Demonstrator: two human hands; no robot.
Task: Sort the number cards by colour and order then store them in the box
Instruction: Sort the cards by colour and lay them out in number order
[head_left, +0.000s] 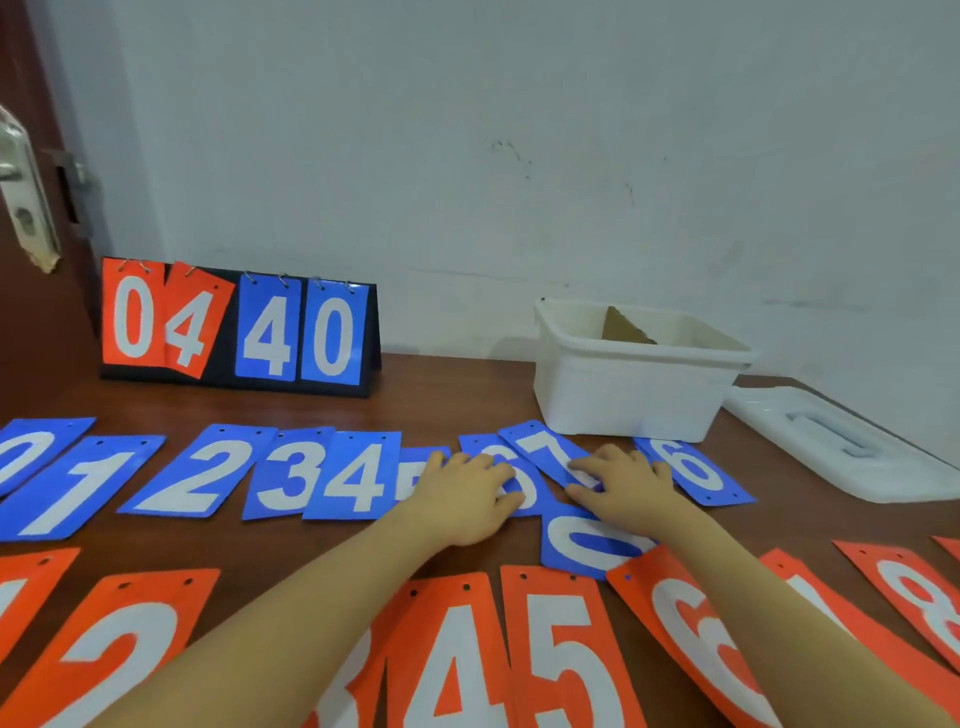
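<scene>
Nearest us runs the orange row (556, 649), cards lying flat with their long axes pointing away from us, 2 through 8 readable left to right. Just beyond it, a blue 0 (587, 543) lies out of line, partly under our right forearm and overlapping the orange 6 (696, 623).

Our left hand (467, 493) rests flat, fingers spread, on the blue 5 (415, 475) and the card beside it. Our right hand (623, 483) presses flat on the blue 7 (550, 452), which lies skewed, its long axis running from far-left to near-right. The hands sit side by side, close but apart, neither gripping anything.

The blue row (208, 475) stretches left in order, 0 to 4. A tilted blue card (693, 470) lies just right of our right hand, which we judge better placed to straighten it.

Farther right stands the white box (634, 395), open, with its lid (841, 441) beside it.
</scene>
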